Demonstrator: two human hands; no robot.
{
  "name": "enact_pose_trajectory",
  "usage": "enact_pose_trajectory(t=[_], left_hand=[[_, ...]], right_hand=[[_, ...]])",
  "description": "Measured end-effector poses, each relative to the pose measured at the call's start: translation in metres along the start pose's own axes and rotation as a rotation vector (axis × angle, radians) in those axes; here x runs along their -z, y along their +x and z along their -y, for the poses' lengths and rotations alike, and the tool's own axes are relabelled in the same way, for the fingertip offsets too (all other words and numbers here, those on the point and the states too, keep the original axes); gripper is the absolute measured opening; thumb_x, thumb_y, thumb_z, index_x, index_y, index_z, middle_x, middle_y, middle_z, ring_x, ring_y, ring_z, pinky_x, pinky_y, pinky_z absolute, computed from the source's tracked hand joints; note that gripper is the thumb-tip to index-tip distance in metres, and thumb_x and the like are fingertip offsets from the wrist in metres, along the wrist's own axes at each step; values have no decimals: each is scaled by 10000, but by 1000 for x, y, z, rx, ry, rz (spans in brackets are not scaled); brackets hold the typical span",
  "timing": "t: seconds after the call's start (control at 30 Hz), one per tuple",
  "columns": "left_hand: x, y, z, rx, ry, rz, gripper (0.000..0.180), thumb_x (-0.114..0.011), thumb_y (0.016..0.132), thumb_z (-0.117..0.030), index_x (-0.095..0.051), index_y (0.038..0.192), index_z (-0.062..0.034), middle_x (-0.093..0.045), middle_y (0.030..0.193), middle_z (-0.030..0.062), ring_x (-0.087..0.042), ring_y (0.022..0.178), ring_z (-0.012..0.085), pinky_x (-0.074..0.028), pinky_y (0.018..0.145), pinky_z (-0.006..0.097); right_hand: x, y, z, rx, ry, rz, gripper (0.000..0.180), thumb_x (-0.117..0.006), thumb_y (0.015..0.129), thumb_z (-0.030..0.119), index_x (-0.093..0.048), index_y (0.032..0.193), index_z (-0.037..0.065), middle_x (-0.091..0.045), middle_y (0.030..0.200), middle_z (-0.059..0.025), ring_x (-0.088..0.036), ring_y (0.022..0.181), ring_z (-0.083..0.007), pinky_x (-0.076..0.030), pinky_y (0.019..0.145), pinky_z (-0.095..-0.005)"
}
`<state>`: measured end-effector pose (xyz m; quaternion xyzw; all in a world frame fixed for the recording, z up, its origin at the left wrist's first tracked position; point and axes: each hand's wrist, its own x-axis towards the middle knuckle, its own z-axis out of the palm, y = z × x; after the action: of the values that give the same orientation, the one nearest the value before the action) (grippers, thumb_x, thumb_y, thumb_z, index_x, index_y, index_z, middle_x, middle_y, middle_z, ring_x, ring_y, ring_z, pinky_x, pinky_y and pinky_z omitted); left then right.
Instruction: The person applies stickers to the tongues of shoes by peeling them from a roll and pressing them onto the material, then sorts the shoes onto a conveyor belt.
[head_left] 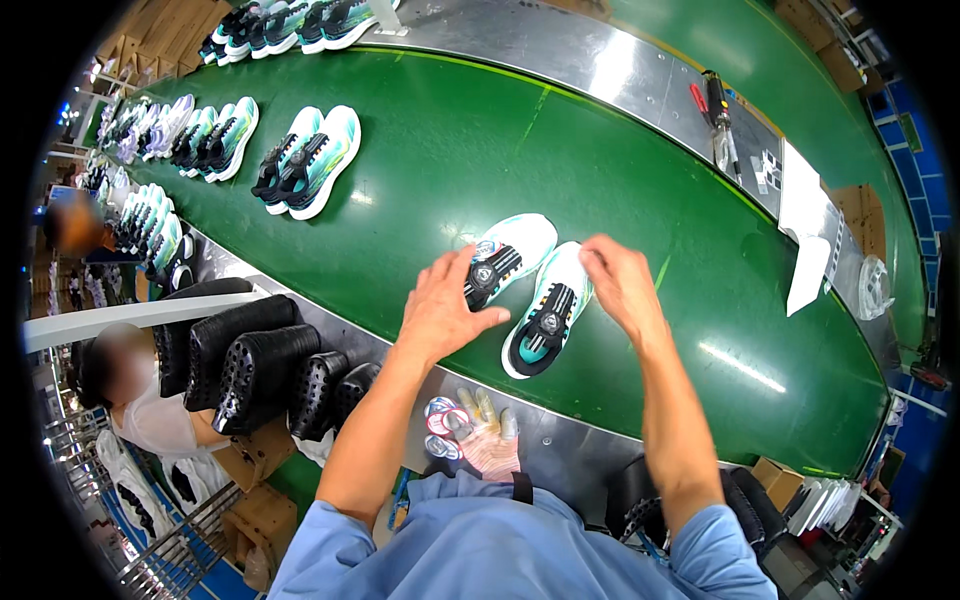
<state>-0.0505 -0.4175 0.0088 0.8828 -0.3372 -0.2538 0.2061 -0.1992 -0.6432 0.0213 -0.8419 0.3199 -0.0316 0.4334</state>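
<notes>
A pair of white and teal running shoes lies on the green table in front of me. Each has a black dial and black straps over the tongue. My left hand (437,308) is open beside the left shoe (525,240), thumb spread and fingertips at its side. Part of that shoe is hidden by the hand. My right hand (622,283) is at the toe of the right shoe (548,318), with its fingers loosely bent and apart. Nothing shows in its grasp. Whether either hand touches a shoe is hard to tell.
More shoes (308,160) stand at the left of the green table (500,140). On the metal near edge lie a stained glove (490,440) and round stickers (443,428). Black shoe forms (265,370) hang at left. A screwdriver-like tool (718,110) and white paper (805,220) lie along the far edge.
</notes>
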Motion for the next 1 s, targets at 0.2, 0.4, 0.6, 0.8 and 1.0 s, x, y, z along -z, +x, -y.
enact_pose_trajectory(t=[0.2, 0.4, 0.6, 0.8, 1.0], left_hand=[[-20, -7, 3, -2, 81, -18, 890, -880, 756, -397, -449, 1480, -110, -641, 1084, 233, -627, 1040, 420, -524, 860, 499], [-20, -22, 2, 102, -218, 68, 1109, -908, 726, -346, -286, 1603, -72, -612, 1284, 298, -600, 1216, 435, -485, 1053, 452], [-38, -8, 26, 198, -262, 145, 1076, -916, 686, -256, -312, 1554, -59, -519, 1429, 284, -519, 1316, 475, -439, 1114, 499], [5, 7, 32, 215, -243, -72, 960, -813, 683, -100, -362, 1528, -33, -574, 1352, 294, -555, 1269, 457, -459, 1099, 478], [51, 77, 73, 291, -273, -85, 941, -806, 637, -39, -445, 1505, -25, -664, 1283, 230, -642, 1185, 391, -510, 1030, 408]], right_hand=[[-33, -110, 16, -429, -57, 65, 938, -843, 802, 444, -420, 1536, 42, -707, 949, -155, -717, 868, -329, -561, 779, -443], [-107, -119, -10, -383, -50, -101, 888, -790, 841, 297, -347, 1552, 2, -707, 1121, -230, -695, 979, -399, -539, 865, -467], [-116, -92, 12, -310, -49, -142, 756, -641, 845, 204, -395, 1533, 9, -639, 1164, -272, -656, 1034, -445, -508, 920, -526], [-120, -46, 44, -201, -36, -147, 750, -630, 836, 215, -414, 1529, 26, -624, 1171, -259, -642, 1056, -437, -506, 919, -524], [-157, 27, 67, -119, -69, -142, 768, -635, 850, 246, -378, 1538, 24, -638, 1180, -278, -662, 1030, -464, -521, 906, -552]])
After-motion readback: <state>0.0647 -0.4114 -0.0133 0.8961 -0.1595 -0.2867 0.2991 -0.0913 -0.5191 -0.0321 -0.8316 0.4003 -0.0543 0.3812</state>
